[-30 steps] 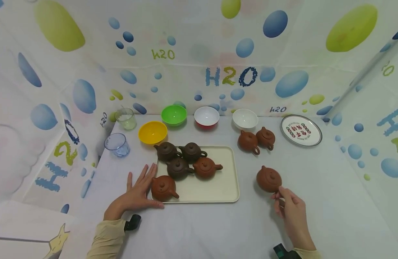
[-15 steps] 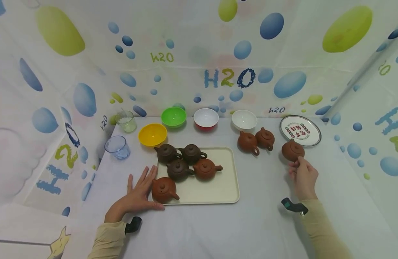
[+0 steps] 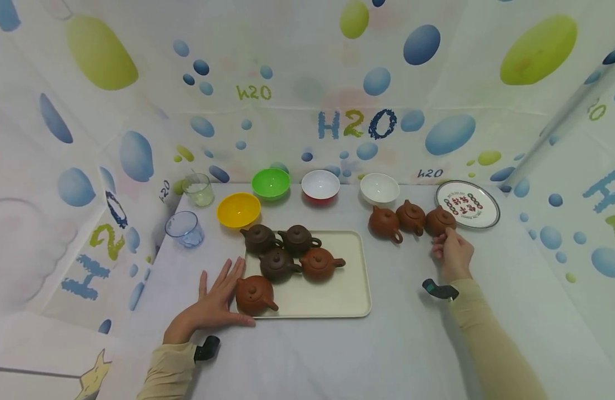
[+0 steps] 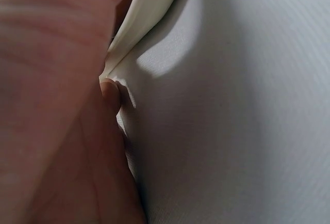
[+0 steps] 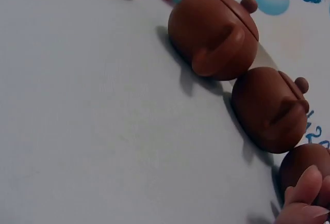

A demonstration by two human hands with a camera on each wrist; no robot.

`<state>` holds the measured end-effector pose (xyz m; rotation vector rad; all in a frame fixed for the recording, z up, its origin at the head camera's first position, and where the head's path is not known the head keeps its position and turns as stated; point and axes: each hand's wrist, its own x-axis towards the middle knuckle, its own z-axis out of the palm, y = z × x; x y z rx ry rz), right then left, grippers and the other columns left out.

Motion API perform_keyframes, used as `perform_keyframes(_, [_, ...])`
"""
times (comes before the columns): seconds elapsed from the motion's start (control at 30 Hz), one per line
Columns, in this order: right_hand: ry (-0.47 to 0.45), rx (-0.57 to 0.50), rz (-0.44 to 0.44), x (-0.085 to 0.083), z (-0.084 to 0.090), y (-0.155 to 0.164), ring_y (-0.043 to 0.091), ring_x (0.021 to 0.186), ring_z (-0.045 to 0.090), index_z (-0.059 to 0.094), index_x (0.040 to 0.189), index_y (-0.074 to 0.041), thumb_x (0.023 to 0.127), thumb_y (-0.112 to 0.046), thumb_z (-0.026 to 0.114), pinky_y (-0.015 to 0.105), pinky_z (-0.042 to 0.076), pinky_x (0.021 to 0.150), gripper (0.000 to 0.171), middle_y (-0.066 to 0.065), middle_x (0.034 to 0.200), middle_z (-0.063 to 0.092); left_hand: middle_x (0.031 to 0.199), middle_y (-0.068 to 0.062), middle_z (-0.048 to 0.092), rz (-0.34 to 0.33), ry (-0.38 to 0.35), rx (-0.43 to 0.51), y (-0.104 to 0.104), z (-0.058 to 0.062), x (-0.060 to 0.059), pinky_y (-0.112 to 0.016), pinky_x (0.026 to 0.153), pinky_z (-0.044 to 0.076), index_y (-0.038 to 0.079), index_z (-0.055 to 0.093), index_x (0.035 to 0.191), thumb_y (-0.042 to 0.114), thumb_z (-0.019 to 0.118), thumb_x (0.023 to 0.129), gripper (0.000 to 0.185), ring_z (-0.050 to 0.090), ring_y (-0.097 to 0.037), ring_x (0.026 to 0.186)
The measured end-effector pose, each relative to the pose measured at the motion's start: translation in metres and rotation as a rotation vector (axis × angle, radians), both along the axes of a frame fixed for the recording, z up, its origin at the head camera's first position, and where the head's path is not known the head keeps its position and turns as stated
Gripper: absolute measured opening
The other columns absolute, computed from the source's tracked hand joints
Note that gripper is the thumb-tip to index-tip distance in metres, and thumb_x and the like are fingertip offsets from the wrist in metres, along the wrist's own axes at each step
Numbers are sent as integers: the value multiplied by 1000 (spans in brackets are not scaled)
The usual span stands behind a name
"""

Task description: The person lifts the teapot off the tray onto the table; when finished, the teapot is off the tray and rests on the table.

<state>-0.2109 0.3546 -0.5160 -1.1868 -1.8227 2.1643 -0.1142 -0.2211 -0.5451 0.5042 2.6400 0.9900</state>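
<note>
My right hand pinches the handle side of a reddish-brown clay teapot, which stands at the right end of a row beside two more reddish-brown teapots, one in the middle and one at the left. In the right wrist view my fingertips touch the held teapot. My left hand lies with spread, straight fingers along the left edge of a cream tray. On that tray sit several teapots, dark brown ones and reddish-brown ones.
Behind the tray stand yellow, green, red-and-white and white bowls. Two glasses, one blue-tinted and one greenish, are at the left. A white oval plate lies at the back right, close to the held teapot.
My right hand has carried the teapot from the right front of the table back to the row, setting it beside the other two. The left hand has stayed at the tray.
</note>
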Motion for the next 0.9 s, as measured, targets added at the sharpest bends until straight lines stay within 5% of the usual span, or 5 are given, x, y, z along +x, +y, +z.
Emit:
perform_keyframes(0.43, [-69, 24, 80, 1, 6, 5, 4, 59, 60, 61, 109, -14, 114, -43, 44, 20, 45, 51, 33, -12, 77, 71, 183, -15, 1, 0, -59, -57, 5, 15, -2, -77, 119, -27, 13, 6, 174, 53, 96, 71, 142, -7, -45, 168])
perform_keyframes(0.9, [-68, 26, 8, 1, 3, 0, 5, 54, 60, 43, 114, -27, 112, -46, 50, 21, 46, 48, 20, -9, 78, 71, 183, -16, 3, -4, -1, 1, 2, 6, 0, -76, 118, -29, 14, 8, 174, 58, 94, 71, 142, -7, -41, 168])
